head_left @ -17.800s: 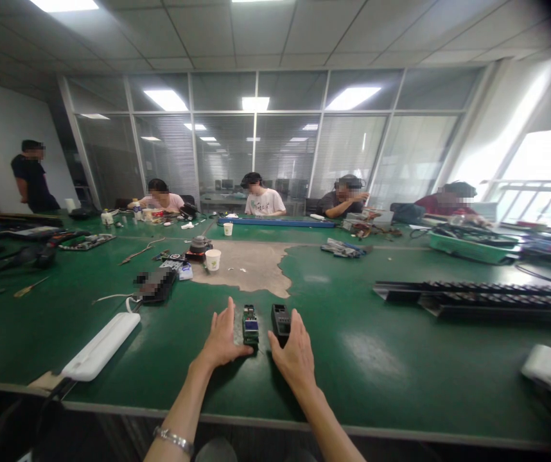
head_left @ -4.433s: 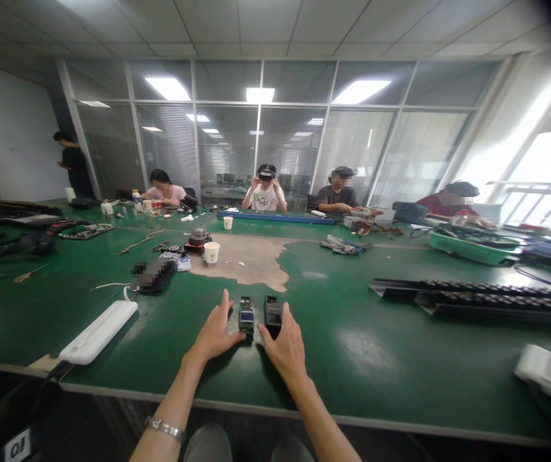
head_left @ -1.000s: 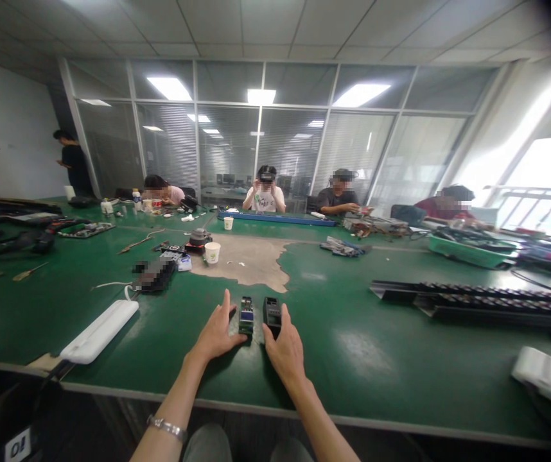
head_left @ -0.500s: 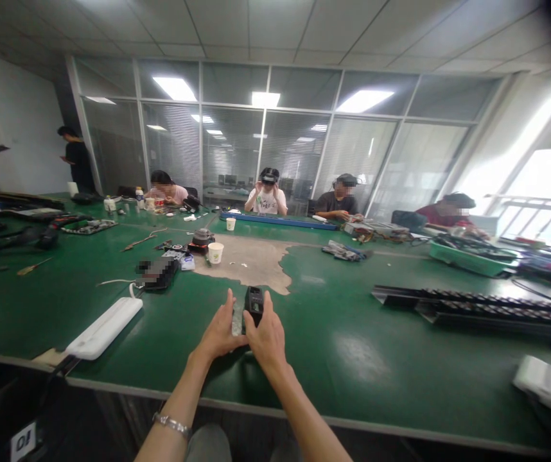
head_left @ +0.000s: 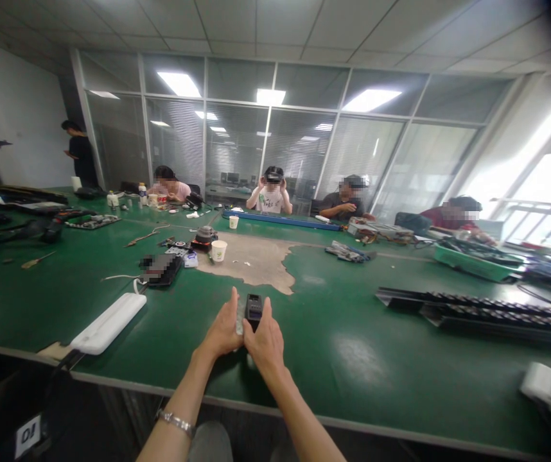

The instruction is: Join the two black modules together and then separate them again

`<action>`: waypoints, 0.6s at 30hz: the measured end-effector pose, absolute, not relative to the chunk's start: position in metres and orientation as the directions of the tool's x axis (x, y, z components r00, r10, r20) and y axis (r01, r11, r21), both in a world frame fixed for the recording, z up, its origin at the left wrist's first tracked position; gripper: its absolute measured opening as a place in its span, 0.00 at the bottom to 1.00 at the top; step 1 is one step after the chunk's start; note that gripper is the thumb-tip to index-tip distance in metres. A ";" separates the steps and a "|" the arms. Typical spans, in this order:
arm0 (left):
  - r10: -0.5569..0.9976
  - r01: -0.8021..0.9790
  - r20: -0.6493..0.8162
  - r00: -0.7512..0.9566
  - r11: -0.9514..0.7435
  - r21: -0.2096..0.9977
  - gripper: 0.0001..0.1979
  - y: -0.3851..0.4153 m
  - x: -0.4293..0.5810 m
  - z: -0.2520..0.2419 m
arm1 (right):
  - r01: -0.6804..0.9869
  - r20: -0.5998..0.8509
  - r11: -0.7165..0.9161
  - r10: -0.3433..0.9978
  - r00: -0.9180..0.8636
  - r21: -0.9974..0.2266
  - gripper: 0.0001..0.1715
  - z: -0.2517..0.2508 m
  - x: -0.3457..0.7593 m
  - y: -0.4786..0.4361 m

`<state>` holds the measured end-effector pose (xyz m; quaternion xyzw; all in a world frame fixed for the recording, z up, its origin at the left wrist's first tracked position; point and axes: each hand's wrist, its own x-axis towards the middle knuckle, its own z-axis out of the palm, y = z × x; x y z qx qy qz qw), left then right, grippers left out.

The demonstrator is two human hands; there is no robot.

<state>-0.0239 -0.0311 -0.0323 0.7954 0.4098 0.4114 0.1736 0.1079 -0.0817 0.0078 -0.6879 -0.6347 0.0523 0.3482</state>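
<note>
On the green table (head_left: 362, 366) in front of me, my right hand (head_left: 264, 340) is closed round a small black module (head_left: 254, 307) and presses it leftward. My left hand (head_left: 223, 330) lies against its left side, fingers stretched along it and thumb tucked underneath, cupping a pale sliver of the small circuit module (head_left: 239, 325). That circuit module is almost wholly hidden between my hands and under the black piece. Both hands touch each other at the thumbs.
A long white box (head_left: 109, 323) lies to my left near the table edge. Long black rails (head_left: 478, 308) stretch across the right, and a white object (head_left: 550, 388) sits at the near right. A paper cup (head_left: 218, 250) and a dark device (head_left: 160, 269) lie ahead. Several people sit opposite.
My right hand carried the black module left, onto or against the green circuit module, which is now covered. My hands have closed together; earlier they lay apart beside two separate pieces.
</note>
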 end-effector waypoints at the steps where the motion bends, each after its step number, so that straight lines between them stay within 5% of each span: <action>1: 0.789 0.512 0.519 0.329 -0.611 0.604 0.53 -0.031 -0.024 -0.033 | 0.840 0.366 0.048 0.912 0.184 -0.540 0.47 0.005 0.108 -0.082; 8: 0.766 0.532 0.546 0.340 -0.635 0.560 0.52 -0.031 -0.024 -0.034 | 0.838 0.391 0.050 0.899 0.199 -0.543 0.51 0.002 0.109 -0.076; 14: 0.780 0.529 0.505 0.369 -0.623 0.576 0.47 -0.030 -0.024 -0.034 | 0.818 0.381 0.074 0.906 0.184 -0.571 0.44 -0.001 0.105 -0.074; 18: 0.801 0.530 0.474 0.367 -0.598 0.601 0.57 -0.031 -0.023 -0.032 | 0.742 0.415 0.136 0.886 0.206 -0.657 0.44 0.010 0.110 -0.074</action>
